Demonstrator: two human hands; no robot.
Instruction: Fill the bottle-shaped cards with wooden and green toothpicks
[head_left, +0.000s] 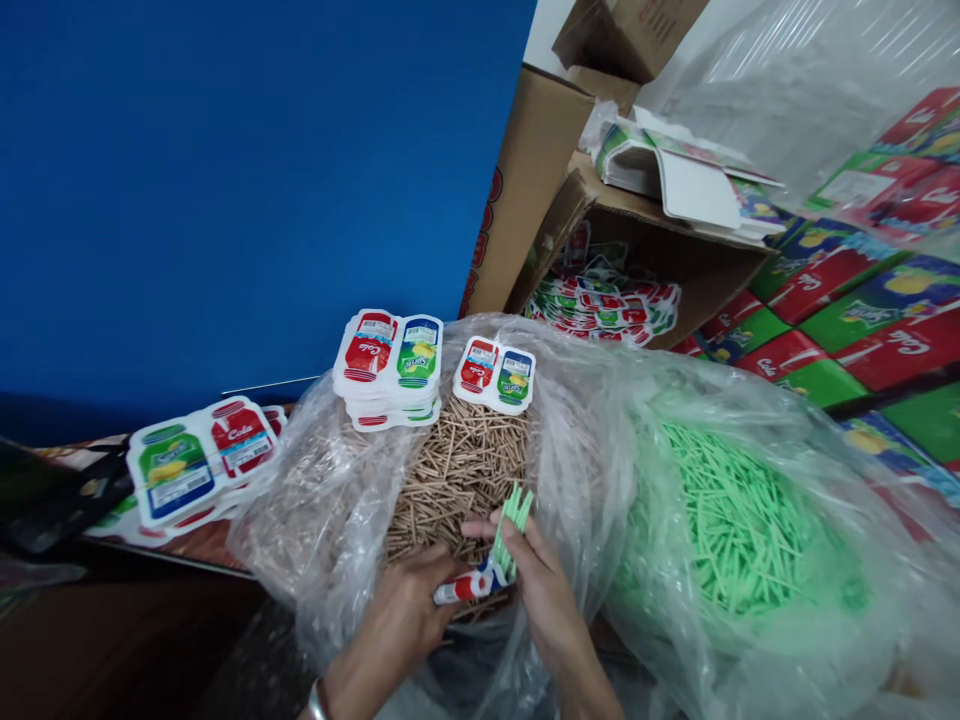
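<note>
My left hand (416, 600), a metal bangle on its wrist, is closed on a jar-shaped printed packet (469, 585) in red, white and blue, seen nearly edge-on. My right hand (546, 585) grips a small bunch of light green sticks (514, 525) beside it. The lower ends of the sticks meet the packet; whether they are inside it is hard to see. Both hands are over a clear plastic bag (322, 500) of brown sticks (469, 450). On this bag sit a stack of Cola and Sprite packets (390, 360) and a smaller packet pile (495, 375).
To the right, another plastic bag holds loose green sticks (742, 520). More printed packets (199, 460) lie at left, near a black strap-like object (67, 500). Behind are an open carton (705, 265) of packets, stacked printed boxes (862, 310) and a blue panel (247, 180).
</note>
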